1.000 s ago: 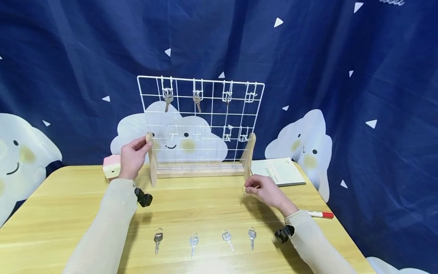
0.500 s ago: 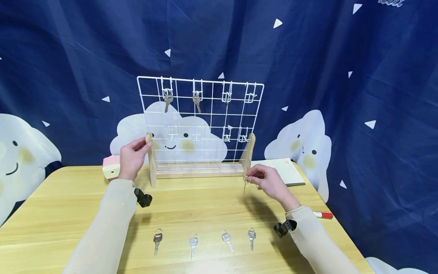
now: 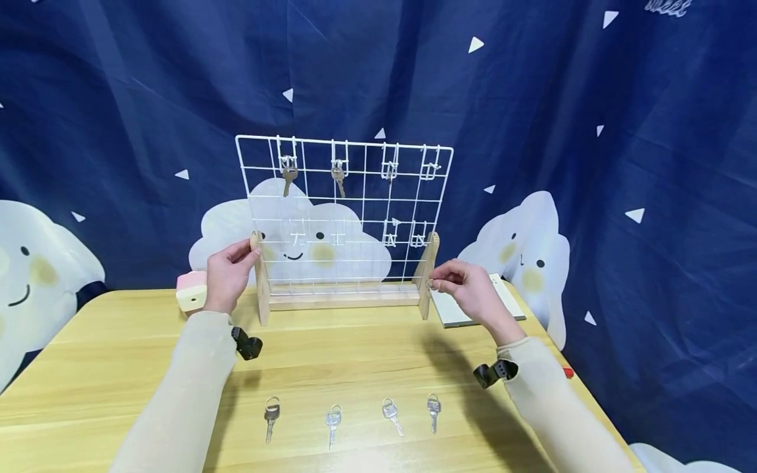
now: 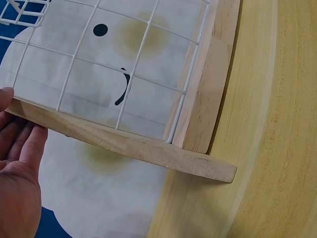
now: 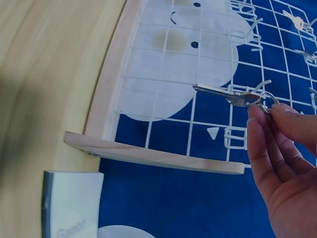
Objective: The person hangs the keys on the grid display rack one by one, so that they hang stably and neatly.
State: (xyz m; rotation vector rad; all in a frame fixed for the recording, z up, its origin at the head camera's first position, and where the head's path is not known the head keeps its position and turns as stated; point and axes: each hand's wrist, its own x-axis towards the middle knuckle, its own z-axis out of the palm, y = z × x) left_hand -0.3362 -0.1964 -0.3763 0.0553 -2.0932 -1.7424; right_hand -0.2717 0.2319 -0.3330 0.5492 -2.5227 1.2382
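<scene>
Room: in front of rack (image 3: pixel 343 303).
Bench (image 3: pixel 343 355) edges: past rack's sides.
Left hand (image 3: pixel 227 276): pinches rack.
Right hand (image 3: pixel 470 292): holds key (image 5: pixel 241 99) near rack.

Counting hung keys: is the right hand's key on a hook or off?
Off: the right hand pinches its ring, below the hooks in head view.

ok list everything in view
wooden table: 1, yellowish, foreground
wooden-legged wire rack: 1, white, on table
wire hooks: 8, white, on rack
hung keys: 3, metallic, upper hooks
ringed keys: 4, silver, leftmost darker, foreground
ringed key: 1, silver, held
squarish block: 1, pink and cream, left
notebook: 1, white, right of rack
small object: 1, red, right edge
cloud-print curtain: 1, navy, behind
wrist cameras: 2, black, forearms
sleeves: 2, cream, arms
left hand: 1, gripping rack
right hand: 1, holding key
</scene>
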